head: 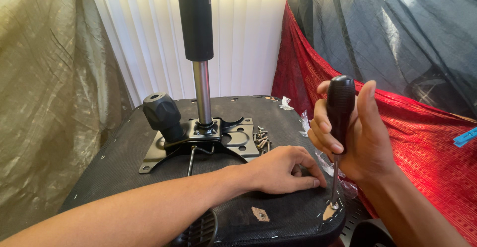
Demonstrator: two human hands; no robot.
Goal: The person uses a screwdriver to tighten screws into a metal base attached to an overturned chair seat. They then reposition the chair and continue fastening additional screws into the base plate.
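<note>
R hand (355, 137) grips screwdriver (339, 127) upright; L hand (283, 170) flat on seat underside (278, 212).

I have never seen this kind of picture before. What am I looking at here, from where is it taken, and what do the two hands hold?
The picture comes from a camera worn on a person's head, looking down at their own two bare hands. No machine is involved.

In front of them lies an upturned chair seat, covered in black fabric. A black metal plate is mounted on it, with a black knob at its side and a metal post rising from its middle. A small pile of screws lies beside the plate.

The right hand grips a screwdriver by its black handle, held upright, with the tip down at the seat's front corner. The left hand rests flat on the seat, fingertips close to the tip. Behind are white blinds and a red cloth.
</note>
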